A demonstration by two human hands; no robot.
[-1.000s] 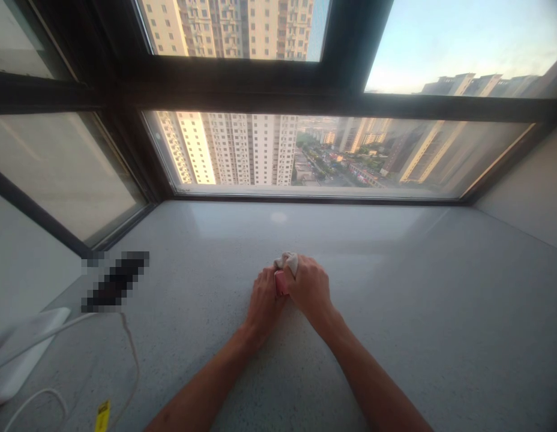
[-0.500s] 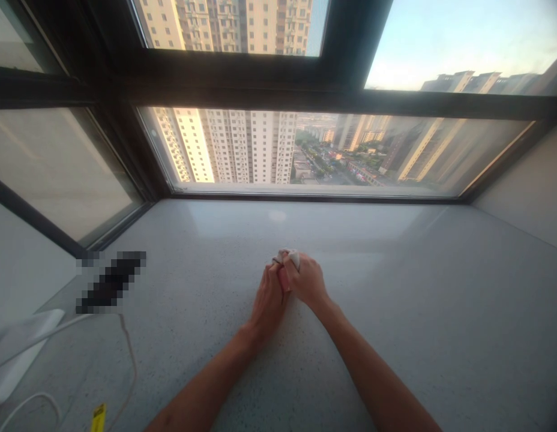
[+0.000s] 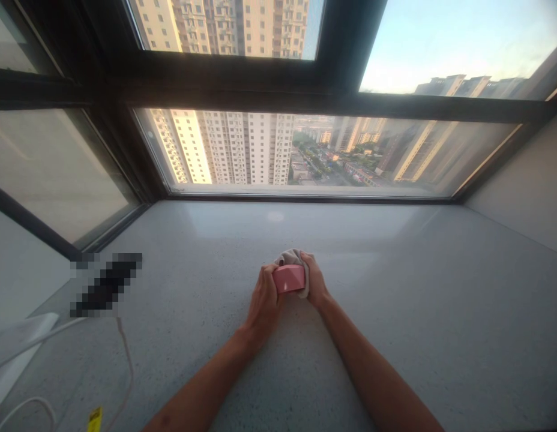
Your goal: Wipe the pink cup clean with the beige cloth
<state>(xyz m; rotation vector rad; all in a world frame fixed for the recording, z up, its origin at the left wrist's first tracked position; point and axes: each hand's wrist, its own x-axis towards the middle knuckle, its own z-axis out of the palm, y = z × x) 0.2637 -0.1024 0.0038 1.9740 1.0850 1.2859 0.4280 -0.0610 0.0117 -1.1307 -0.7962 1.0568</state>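
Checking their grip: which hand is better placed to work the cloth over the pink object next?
Probably the right hand: it holds the cloth against the right end of the pink object, while the left hand grips the other end.

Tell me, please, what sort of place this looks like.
Probably a high-rise flat: a speckled stone window sill, a dark-framed window, and residential tower blocks seen outside from high up.

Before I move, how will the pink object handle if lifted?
The pink object looks glossy, so it may be slippery. Its rounded sides suggest it could roll if pushed. Held between the left hand and right hand, it's probably light.
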